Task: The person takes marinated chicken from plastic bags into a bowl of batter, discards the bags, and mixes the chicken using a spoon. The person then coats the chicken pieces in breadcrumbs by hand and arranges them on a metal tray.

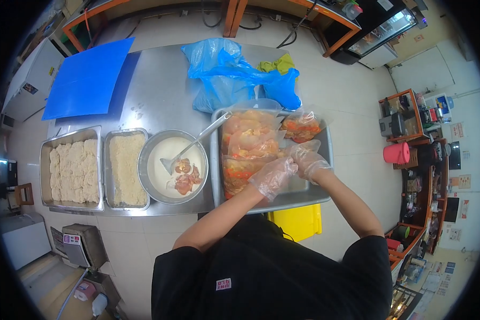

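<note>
Both my hands wear clear plastic gloves and meet over the right part of a large grey tub (218, 200). My left hand (274, 176) has its fingers closed at the edge of a clear bag beside the bags of marinated meat (250, 136). My right hand (308, 161) is closed on the same clear plastic, close to my left hand. What lies between the fingers is partly hidden. Another filled bag (301, 127) lies at the tub's back right. Left of the tub, a round steel bowl (144, 184) holds white liquid, meat pieces and a metal ladle (197, 141).
A tray of breaded pieces (74, 170) and a tray of crumbs (127, 168) stand left of the bowl. Blue plastic bags (224, 77), a green cloth (277, 64) and a blue board (88, 80) lie farther back. Something yellow (298, 221) stands below the tub.
</note>
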### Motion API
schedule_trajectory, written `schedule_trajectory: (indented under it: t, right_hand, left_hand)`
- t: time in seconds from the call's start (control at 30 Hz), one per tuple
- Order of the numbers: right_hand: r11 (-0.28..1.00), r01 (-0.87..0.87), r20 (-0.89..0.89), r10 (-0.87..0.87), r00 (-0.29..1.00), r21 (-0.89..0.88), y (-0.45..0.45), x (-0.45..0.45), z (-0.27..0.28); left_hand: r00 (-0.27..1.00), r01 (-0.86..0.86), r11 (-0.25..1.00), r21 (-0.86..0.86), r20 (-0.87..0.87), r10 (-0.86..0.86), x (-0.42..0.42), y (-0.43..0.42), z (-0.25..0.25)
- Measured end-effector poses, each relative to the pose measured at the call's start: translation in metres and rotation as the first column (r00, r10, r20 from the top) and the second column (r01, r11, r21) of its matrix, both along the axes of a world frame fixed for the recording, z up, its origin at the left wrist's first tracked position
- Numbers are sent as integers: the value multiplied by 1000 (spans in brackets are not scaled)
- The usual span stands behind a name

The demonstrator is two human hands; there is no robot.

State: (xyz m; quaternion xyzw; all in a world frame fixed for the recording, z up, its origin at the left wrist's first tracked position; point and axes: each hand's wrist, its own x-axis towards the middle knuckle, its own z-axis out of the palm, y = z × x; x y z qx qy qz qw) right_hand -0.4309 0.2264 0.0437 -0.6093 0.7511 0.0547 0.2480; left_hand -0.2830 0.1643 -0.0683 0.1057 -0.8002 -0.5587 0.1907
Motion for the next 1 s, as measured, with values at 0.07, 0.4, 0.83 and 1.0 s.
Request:
schedule_trajectory:
  t: [0.07,0.4,0.83,1.0]
  right_hand:
    - [965,11,-131,24,991,263,-14,7,5]
    - [981,12,187,-49,981,193,-20,21,-24]
    - [962,-193,333,121,935,191,-19,17,-10]
    - [986,-167,229,160,960,13,2,15,-43]
  left_hand:
    - [998,60,993,-102,19,-59,14,-1,9]
    - [990,97,995,-8,107,-96,40,1,13]
    - [999,-50,996,-73,-14,49,27,-17,0]
    - [997,-69,989,-128,-50,63,20,-11,-1]
